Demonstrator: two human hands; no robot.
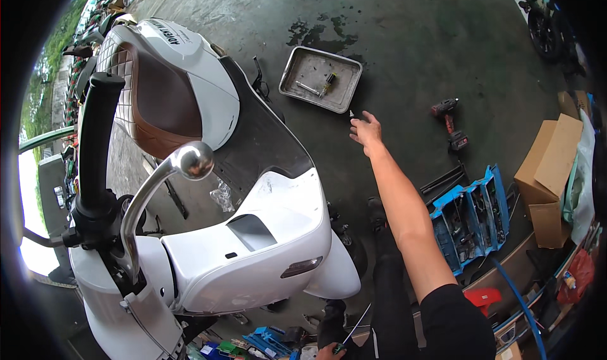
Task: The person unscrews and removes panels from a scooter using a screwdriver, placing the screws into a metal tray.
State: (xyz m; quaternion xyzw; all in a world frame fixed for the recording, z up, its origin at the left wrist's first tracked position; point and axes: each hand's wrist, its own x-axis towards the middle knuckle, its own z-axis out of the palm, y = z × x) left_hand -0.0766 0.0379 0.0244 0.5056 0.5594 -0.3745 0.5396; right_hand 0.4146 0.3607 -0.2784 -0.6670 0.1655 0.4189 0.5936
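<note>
My right hand (367,129) reaches out with spread fingers toward the rimmed metal tray (291,69); a small pale object (351,115) is just beyond its fingertips, and I cannot tell whether they touch. In the tray lie a silver tool (307,88) and a yellow-and-black handled tool (329,82). My left hand (327,353), partly cut off at the lower edge, grips a long screwdriver (341,345) with a green handle. The white scooter (246,278), with brown seat, black handlebar grip and chrome lever, fills the left side.
A red-and-black power drill (450,121) lies right of the tray. A blue fold-out toolbox (480,221), cardboard boxes (540,176) and a blue hose (518,290) are at the right. A parked two-wheeler (544,31) stands at the upper right; more parts lie along the bottom.
</note>
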